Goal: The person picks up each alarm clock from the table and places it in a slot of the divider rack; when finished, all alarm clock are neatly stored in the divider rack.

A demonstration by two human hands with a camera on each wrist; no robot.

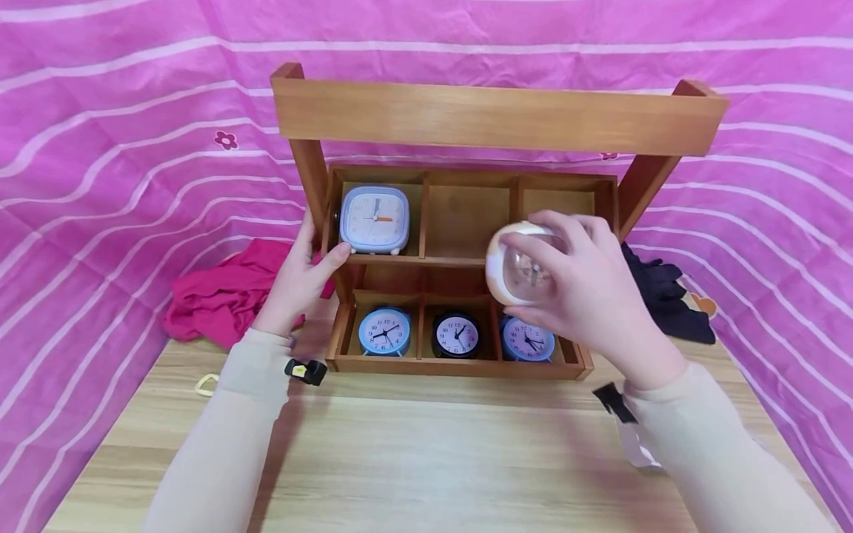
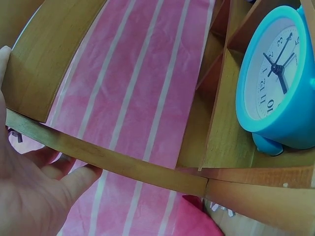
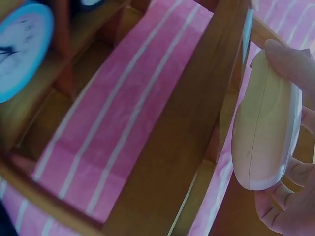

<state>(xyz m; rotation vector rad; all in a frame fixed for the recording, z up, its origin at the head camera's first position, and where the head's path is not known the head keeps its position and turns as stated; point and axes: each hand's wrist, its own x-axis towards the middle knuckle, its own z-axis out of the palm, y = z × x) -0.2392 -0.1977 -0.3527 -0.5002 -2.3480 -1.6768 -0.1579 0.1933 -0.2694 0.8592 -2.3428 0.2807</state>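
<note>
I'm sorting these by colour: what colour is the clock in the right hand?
Cream clock, in the right hand; right wrist view.

Both arms reach forward in pale sleeves, forearms angled inward. The left hand [image 1: 301,275] is raised at the wrist, thumb stretched out to the right and pressing flat, the other fingers [image 2: 74,179] extended and relaxed behind. The right hand [image 1: 580,285] sits higher and further forward, its fingers [image 3: 288,59] curled in a grip, fingertips apparently wrapping underneath, though blur hides the thumb.
</note>
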